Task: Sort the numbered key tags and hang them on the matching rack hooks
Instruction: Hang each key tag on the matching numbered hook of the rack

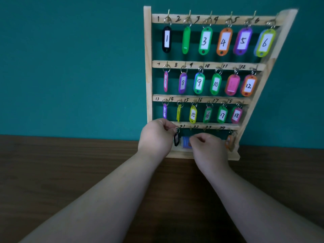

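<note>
- Pinching black tag (176, 139) by its ring with left hand (155, 135), raised just right of the knuckles toward rack (148, 67) lowest rail, likely for hooking.
- Pinching blue tag (186, 142) in right hand (207, 148), between both hands, kept ready.

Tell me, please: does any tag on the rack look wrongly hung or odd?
Yes. The green key tag on hook 2 shows its blank back, no number; the pink tag at place 11 likewise shows no clear number. On hook 6 a blue tag hangs behind the yellow-green tag 6, so two seem to share one hook.
</note>
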